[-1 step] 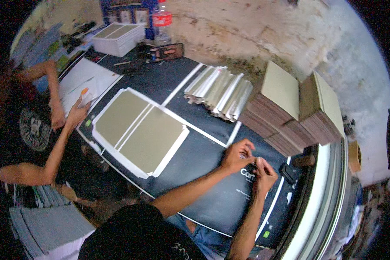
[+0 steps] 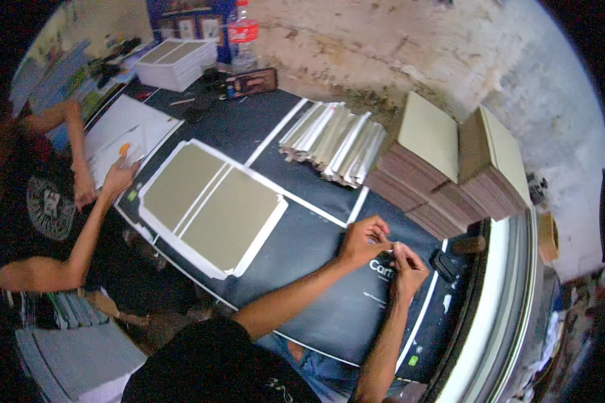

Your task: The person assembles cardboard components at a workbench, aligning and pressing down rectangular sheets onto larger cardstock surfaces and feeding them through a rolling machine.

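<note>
My left hand (image 2: 365,242) and my right hand (image 2: 409,270) meet above the right part of the black table mat (image 2: 316,285). Both have their fingers closed in a pinch, fingertips almost touching. Whatever lies between them is too small to make out. To their left rests a book cover blank (image 2: 232,223): two grey-brown boards and a narrow spine strip on a white sheet, with a white border around them. Beyond my hands is a row of thin grey and white board strips (image 2: 336,142). A small black block (image 2: 444,264) sits just right of my right hand.
Tall stacks of brown board (image 2: 427,144) stand by the wall at the far right. At left a co-worker's hand (image 2: 119,176) holds an orange-tipped tool over white paper (image 2: 148,121). Behind are a cover stack (image 2: 177,75), a plastic bottle (image 2: 243,43) and a propped phone (image 2: 255,82).
</note>
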`<state>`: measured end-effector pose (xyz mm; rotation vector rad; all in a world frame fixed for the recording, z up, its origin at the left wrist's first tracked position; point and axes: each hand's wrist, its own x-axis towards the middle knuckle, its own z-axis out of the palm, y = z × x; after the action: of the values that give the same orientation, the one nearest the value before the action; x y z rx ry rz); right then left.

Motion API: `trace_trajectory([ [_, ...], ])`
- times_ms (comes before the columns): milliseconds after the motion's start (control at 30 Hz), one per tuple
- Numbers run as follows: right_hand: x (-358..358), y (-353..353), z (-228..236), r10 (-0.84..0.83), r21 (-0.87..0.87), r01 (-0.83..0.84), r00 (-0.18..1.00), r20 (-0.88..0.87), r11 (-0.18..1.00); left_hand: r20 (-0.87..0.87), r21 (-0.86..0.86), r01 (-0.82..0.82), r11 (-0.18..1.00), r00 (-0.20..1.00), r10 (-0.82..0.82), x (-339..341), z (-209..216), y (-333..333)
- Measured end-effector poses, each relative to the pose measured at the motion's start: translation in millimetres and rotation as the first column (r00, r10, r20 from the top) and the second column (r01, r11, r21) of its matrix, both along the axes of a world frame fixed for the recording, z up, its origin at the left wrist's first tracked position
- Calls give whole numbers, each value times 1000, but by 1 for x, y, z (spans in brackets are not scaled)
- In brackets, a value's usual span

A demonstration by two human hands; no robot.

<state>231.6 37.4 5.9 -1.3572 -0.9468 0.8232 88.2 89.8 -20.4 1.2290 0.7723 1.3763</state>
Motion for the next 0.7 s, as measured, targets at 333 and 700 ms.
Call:
trace_trajectory([
  [333, 6, -6, 7, 102, -11, -103, 989, -104, 995, -38, -5, 109, 994, 993, -109, 2, -1, -1],
  [700, 4, 0, -3, -9, 68, 19, 990, -144, 997, 78, -65, 195, 979, 979, -189, 10, -8, -5],
])
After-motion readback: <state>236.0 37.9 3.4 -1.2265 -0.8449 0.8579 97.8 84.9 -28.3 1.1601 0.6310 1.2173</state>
